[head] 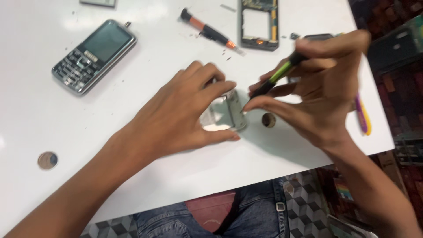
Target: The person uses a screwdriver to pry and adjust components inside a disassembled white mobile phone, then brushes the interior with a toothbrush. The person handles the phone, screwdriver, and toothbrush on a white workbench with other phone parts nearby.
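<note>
On the white table (35, 110), near the front edge, the left hand (180, 114) is clamped over a small silvery phone part (227, 114), pinning it flat with fingers and thumb. The right hand (317, 92) grips a green-and-black screwdriver (275, 79), tip down right at the part's edge. Further back there's a grey keypad phone (94, 56), an orange-and-black screwdriver (209, 31) and a stripped phone frame (259, 24).

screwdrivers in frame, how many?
3. A green-and-black screwdriver is in the right hand, tip at the silver part under the left hand. An orange-and-black one lies at top centre. A yellow-and-purple handle, probably a third, shows behind the right hand.
</note>
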